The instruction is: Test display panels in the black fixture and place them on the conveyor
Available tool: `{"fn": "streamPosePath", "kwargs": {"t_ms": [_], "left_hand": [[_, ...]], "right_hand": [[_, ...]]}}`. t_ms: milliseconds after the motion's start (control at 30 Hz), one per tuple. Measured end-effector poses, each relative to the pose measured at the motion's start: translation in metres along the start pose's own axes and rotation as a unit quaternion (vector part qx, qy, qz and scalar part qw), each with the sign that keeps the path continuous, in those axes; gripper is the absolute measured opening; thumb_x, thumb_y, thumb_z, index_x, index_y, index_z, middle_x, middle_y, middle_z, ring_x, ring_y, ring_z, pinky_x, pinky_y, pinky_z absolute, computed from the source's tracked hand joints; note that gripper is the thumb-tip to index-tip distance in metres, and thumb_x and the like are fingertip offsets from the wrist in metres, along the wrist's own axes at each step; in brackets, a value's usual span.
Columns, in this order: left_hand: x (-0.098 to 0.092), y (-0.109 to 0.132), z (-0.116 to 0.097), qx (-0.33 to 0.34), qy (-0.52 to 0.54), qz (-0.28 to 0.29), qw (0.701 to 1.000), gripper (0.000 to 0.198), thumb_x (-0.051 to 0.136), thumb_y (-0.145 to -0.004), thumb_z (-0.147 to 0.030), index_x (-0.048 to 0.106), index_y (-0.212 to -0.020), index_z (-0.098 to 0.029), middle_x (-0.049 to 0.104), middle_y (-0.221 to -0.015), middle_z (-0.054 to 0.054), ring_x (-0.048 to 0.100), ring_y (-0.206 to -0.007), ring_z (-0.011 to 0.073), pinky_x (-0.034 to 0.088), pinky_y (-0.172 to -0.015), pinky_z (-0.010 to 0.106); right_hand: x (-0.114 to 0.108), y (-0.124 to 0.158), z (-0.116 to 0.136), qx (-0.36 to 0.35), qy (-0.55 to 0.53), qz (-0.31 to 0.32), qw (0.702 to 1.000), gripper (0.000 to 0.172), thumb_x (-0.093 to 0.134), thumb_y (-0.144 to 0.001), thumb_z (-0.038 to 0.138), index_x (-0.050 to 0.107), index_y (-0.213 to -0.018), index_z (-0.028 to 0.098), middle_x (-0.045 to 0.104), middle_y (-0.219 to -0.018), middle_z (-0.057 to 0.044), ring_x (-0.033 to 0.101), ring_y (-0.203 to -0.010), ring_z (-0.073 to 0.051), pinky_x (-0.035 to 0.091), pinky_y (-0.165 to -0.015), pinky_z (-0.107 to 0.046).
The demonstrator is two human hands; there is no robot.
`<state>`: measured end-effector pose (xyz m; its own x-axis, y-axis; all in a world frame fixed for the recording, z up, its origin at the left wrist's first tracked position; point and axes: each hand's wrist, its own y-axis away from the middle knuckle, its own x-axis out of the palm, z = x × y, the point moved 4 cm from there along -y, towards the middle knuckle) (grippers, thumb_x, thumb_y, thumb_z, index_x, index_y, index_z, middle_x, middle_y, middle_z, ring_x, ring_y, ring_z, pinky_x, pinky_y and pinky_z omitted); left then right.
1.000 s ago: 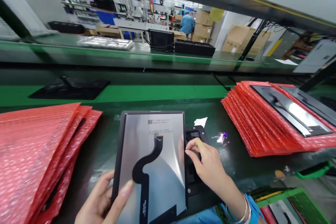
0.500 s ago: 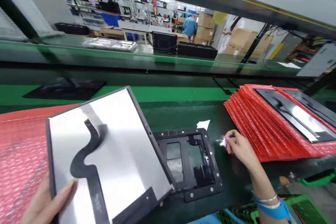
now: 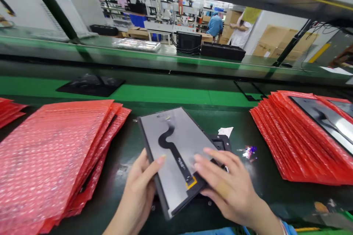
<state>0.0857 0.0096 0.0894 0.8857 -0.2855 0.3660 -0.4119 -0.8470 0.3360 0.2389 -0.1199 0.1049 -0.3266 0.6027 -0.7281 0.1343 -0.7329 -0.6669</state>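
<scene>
A tablet-sized display panel (image 3: 190, 128), grey back up with a curved black flex cable (image 3: 176, 156) on it, is held tilted over the bench. My left hand (image 3: 140, 187) grips its left edge, thumb on the back and fingers underneath. On the lower right edge is my right hand (image 3: 231, 187), fingers over the back and slightly blurred. Beneath the panel lies a black frame fixture (image 3: 226, 141), mostly hidden by the panel and my right hand. Some shiny purple film scraps (image 3: 250, 151) lie right of the fixture, and a white paper scrap (image 3: 225, 131) is behind it.
Red bubble-wrap bags (image 3: 55, 154) are stacked on the left. Another stack of red bags (image 3: 292, 147) on the right carries display panels (image 3: 325, 114). A black stand base (image 3: 91, 85) sits on the green strip behind. A shelf edge (image 3: 171, 58) crosses farther back.
My right hand has left the purple film scraps and come onto the panel. The panel has moved away from the camera, over the fixture. The view has shifted left.
</scene>
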Motion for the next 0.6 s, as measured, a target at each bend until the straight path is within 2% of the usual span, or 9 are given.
{"fn": "streamPosePath", "kwargs": {"t_ms": [100, 167, 233, 267, 333, 400, 433, 500, 600], "left_hand": [[0.012, 0.004, 0.006, 0.022, -0.001, 0.067, 0.997, 0.054, 0.082, -0.074, -0.036, 0.066, -0.122, -0.017, 0.073, -0.118, 0.011, 0.071, -0.103, 0.0294, 0.060, -0.080, 0.030], [0.014, 0.008, 0.005, 0.038, 0.000, 0.126, 0.991, 0.060, 0.078, -0.080, -0.040, 0.061, -0.134, -0.019, 0.070, -0.125, 0.013, 0.070, -0.108, 0.0303, 0.059, -0.080, 0.031], [0.011, 0.009, 0.000, 0.071, -0.003, 0.173, 0.982, 0.070, 0.073, -0.084, -0.045, 0.050, -0.146, -0.023, 0.068, -0.130, 0.014, 0.069, -0.111, 0.0316, 0.059, -0.074, 0.031], [0.006, 0.008, -0.004, 0.096, -0.009, 0.181, 0.979, 0.072, 0.072, -0.085, -0.045, 0.045, -0.150, -0.025, 0.067, -0.131, 0.014, 0.068, -0.112, 0.0318, 0.059, -0.074, 0.032], [-0.009, 0.002, -0.013, 0.159, -0.033, 0.146, 0.976, 0.072, 0.069, -0.088, -0.040, 0.041, -0.152, -0.026, 0.066, -0.133, 0.014, 0.067, -0.114, 0.0310, 0.058, -0.077, 0.032], [-0.030, -0.010, -0.018, 0.206, -0.074, 0.080, 0.972, 0.067, 0.067, -0.089, -0.036, 0.042, -0.150, -0.023, 0.066, -0.132, 0.015, 0.066, -0.115, 0.0295, 0.056, -0.081, 0.032], [-0.041, -0.017, -0.018, 0.218, -0.098, 0.052, 0.970, 0.065, 0.066, -0.089, -0.037, 0.044, -0.148, -0.021, 0.066, -0.131, 0.015, 0.066, -0.116, 0.0291, 0.055, -0.084, 0.033], [-0.059, -0.030, -0.011, 0.215, -0.164, 0.025, 0.962, 0.065, 0.066, -0.089, -0.040, 0.045, -0.146, -0.018, 0.065, -0.133, 0.017, 0.061, -0.123, 0.0293, 0.051, -0.095, 0.037], [-0.079, -0.044, 0.010, 0.166, -0.273, 0.047, 0.946, 0.069, 0.063, -0.090, -0.048, 0.043, -0.149, -0.019, 0.058, -0.143, 0.016, 0.050, -0.136, 0.0300, 0.035, -0.114, 0.045]], "right_hand": [[0.007, -0.015, 0.011, -0.056, 0.018, -0.035, 0.998, 0.035, 0.040, -0.102, 0.009, 0.057, -0.132, 0.014, 0.067, -0.126, -0.009, 0.058, -0.125, -0.022, 0.051, -0.094, -0.038], [0.004, -0.014, 0.006, -0.050, 0.008, -0.061, 0.997, 0.030, 0.048, -0.101, 0.011, 0.060, -0.128, 0.014, 0.068, -0.123, -0.011, 0.063, -0.118, -0.022, 0.054, -0.085, -0.034], [-0.003, -0.006, -0.008, 0.013, -0.044, -0.095, 0.994, 0.027, 0.055, -0.099, 0.012, 0.064, -0.123, 0.019, 0.070, -0.119, -0.009, 0.067, -0.110, -0.023, 0.056, -0.081, -0.033], [-0.008, 0.001, -0.019, 0.079, -0.076, -0.134, 0.985, 0.024, 0.058, -0.098, 0.013, 0.067, -0.118, 0.022, 0.073, -0.114, -0.007, 0.070, -0.103, -0.023, 0.057, -0.080, -0.034], [-0.017, 0.021, -0.046, 0.257, -0.145, -0.253, 0.921, 0.012, 0.061, -0.097, 0.021, 0.071, -0.103, 0.024, 0.075, -0.099, -0.005, 0.072, -0.091, -0.024, 0.059, -0.078, -0.036], [-0.017, 0.043, -0.069, 0.422, -0.228, -0.332, 0.813, 0.013, 0.067, -0.093, 0.035, 0.070, -0.090, 0.023, 0.074, -0.087, -0.006, 0.073, -0.085, -0.025, 0.061, -0.076, -0.038], [-0.012, 0.050, -0.077, 0.484, -0.271, -0.336, 0.761, 0.018, 0.073, -0.087, 0.041, 0.069, -0.086, 0.023, 0.073, -0.082, -0.006, 0.073, -0.083, -0.026, 0.062, -0.075, -0.038], [-0.001, 0.059, -0.085, 0.569, -0.345, -0.285, 0.690, 0.026, 0.080, -0.076, 0.045, 0.069, -0.086, 0.023, 0.072, -0.079, -0.007, 0.073, -0.081, -0.029, 0.063, -0.074, -0.041], [0.010, 0.067, -0.081, 0.648, -0.377, -0.208, 0.628, 0.041, 0.086, -0.065, 0.042, 0.070, -0.097, 0.022, 0.073, -0.084, -0.007, 0.073, -0.080, -0.032, 0.064, -0.075, -0.046]]}}
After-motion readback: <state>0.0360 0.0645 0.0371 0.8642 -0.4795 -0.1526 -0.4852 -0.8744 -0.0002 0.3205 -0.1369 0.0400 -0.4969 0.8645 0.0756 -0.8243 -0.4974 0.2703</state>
